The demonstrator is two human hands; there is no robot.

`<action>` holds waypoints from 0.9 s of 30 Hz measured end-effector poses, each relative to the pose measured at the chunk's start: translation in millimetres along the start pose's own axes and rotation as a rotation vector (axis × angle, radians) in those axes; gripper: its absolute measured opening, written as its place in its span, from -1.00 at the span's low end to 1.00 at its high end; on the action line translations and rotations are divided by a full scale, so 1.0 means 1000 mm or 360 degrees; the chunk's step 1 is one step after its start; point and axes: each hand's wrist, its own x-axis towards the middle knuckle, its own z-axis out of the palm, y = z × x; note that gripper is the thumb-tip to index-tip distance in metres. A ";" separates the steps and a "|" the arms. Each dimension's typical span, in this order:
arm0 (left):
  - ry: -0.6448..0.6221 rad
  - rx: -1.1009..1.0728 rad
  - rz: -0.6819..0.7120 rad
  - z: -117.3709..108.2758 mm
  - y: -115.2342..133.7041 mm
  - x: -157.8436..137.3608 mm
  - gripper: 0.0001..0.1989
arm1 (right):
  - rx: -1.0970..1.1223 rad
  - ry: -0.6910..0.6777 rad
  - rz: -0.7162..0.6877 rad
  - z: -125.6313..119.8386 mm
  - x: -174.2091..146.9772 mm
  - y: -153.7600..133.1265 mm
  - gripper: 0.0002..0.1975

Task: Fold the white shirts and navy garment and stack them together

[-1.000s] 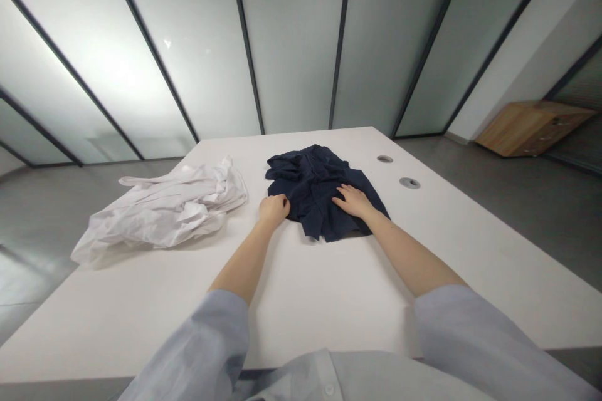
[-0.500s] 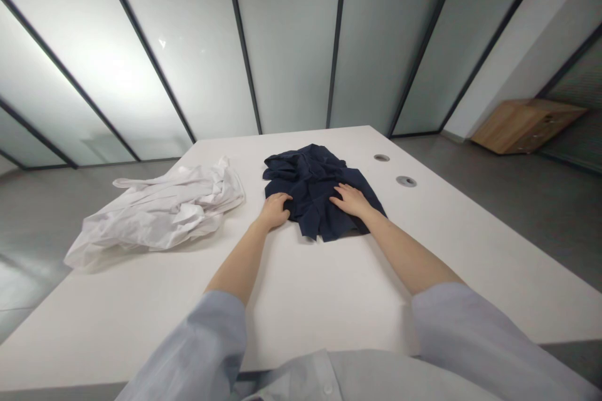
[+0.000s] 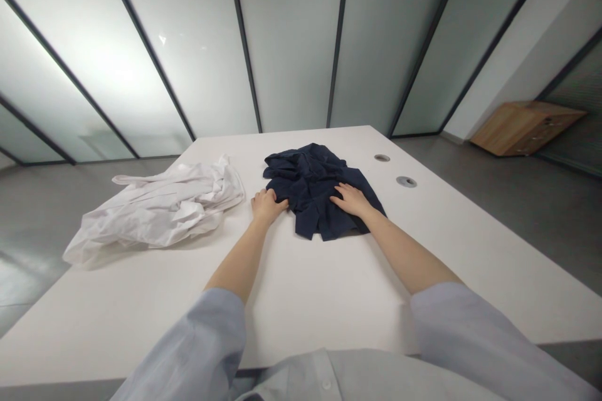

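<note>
A crumpled dark navy garment [image 3: 317,178] lies in the middle of the white table [image 3: 329,288]; its exact kind does not show. At its near left edge, my left hand [image 3: 266,205] has its fingers closed on the cloth, with the thumb pointing right. My right hand [image 3: 352,200] rests flat on the garment's right part, fingers spread. The near hem hangs in two small flaps between the hands, with a notch separating them.
On the table's left side sits a rumpled white garment [image 3: 160,207], spreading over the left edge. Two round cable grommets [image 3: 406,182] are set in the tabletop at the right. Frosted glass panels [image 3: 289,44] stand behind, and a wooden cabinet [image 3: 522,127] is on the floor far right.
My left hand has shifted a little left and away from me, drawing the garment's near left edge with it. My right hand has stayed in place on the cloth.
</note>
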 end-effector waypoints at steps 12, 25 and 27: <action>-0.0213 -0.0877 0.0612 0.015 0.008 0.002 -0.57 | -0.0025 0.0011 -0.0010 -0.001 -0.001 -0.002 -0.39; -0.0556 -0.2436 0.0045 0.033 0.055 0.013 -0.32 | -0.0034 -0.0018 0.0014 -0.002 -0.003 -0.014 -0.38; -0.0513 -0.2585 0.0044 0.031 0.065 0.017 -0.29 | -0.0036 -0.0023 0.0011 -0.002 -0.003 -0.015 -0.38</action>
